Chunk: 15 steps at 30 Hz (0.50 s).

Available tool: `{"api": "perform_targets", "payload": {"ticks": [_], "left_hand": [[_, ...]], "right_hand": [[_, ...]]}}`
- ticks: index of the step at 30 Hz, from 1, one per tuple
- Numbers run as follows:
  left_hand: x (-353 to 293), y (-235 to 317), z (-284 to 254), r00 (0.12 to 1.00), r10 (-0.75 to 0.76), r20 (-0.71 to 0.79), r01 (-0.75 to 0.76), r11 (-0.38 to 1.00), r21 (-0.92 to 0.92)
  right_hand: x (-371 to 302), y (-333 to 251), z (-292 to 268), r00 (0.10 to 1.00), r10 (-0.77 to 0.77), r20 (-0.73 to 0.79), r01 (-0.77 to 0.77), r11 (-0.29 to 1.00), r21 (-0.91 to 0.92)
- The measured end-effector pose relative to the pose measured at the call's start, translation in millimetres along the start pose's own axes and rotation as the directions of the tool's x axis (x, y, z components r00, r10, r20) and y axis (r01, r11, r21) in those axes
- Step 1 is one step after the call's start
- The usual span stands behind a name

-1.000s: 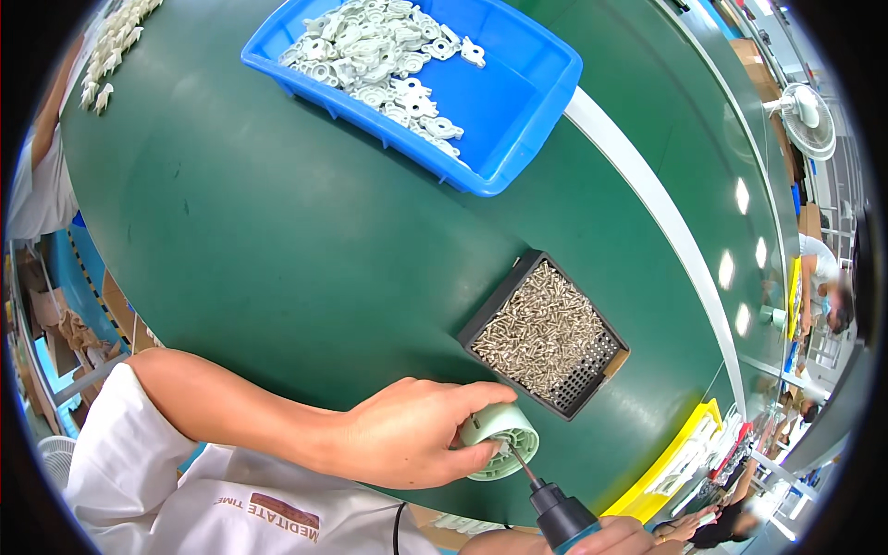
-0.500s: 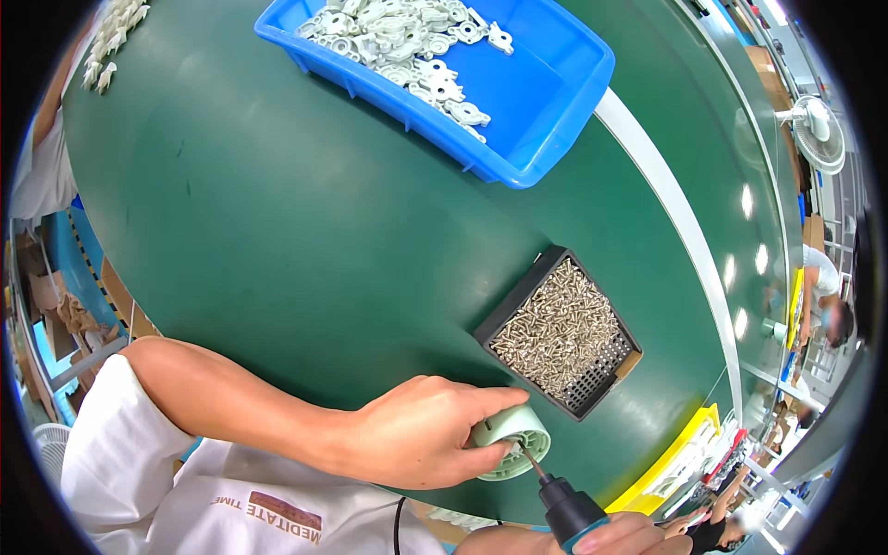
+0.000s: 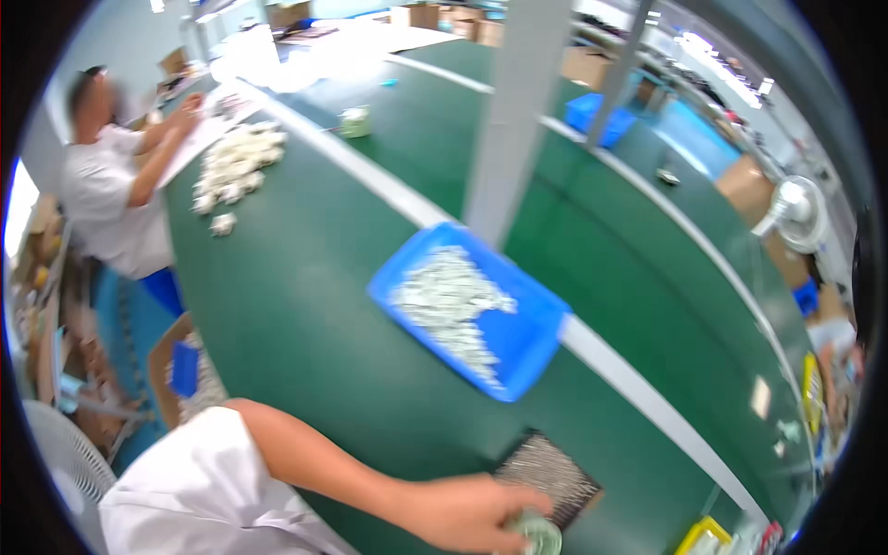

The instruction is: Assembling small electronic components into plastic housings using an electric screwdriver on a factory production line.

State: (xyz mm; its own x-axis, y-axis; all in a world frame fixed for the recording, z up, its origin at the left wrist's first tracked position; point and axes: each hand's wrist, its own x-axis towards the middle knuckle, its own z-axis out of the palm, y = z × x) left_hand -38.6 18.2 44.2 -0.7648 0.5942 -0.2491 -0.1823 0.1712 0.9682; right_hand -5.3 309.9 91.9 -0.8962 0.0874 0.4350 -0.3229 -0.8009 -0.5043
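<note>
My left hand (image 3: 467, 509) is closed around a pale green round plastic part (image 3: 540, 536) near the lower edge, its fingers blurred by motion. Just beyond the fingers lies a black tray of small silver screws (image 3: 553, 470), partly covered by the hand. My right hand is out of the picture, and so is the screwdriver seen earlier. Farther off on the green table stands a blue bin (image 3: 529, 365), with a heap of pale plastic parts (image 3: 444, 301) mostly in its left half.
A person in white (image 3: 116, 190) works at the far left beside a pile of whitish parts (image 3: 239, 166). A grey post (image 3: 507, 120) rises behind the blue bin. White strips (image 3: 647, 416) cross the green table (image 3: 305, 305). A yellow tray (image 3: 703, 536) sits at the lower right.
The view has swung upward, showing more of the far table and the other person. My right hand and its screwdriver have left the picture. My left hand still holds the green part.
</note>
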Motion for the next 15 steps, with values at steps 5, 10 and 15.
{"api": "perform_targets", "payload": {"ticks": [5,10,15], "left_hand": [[120.7,61.5,-86.1,0.903,0.116,-0.413,-0.133,0.991,-0.012],[277.2,46.4,-190.3,0.691,-0.081,-0.718,-0.045,0.987,-0.155],[346.6,-0.5,-251.5,0.515,-0.166,-0.841,-0.182,0.938,-0.297]], "right_hand": [[9.0,10.2,-85.1,0.822,0.427,-0.377,-0.422,0.901,0.1],[-10.8,45.8,-123.3,0.64,0.52,-0.567,-0.52,0.835,0.178],[-7.4,63.9,-106.0,0.592,0.503,-0.629,-0.523,0.834,0.175]]}}
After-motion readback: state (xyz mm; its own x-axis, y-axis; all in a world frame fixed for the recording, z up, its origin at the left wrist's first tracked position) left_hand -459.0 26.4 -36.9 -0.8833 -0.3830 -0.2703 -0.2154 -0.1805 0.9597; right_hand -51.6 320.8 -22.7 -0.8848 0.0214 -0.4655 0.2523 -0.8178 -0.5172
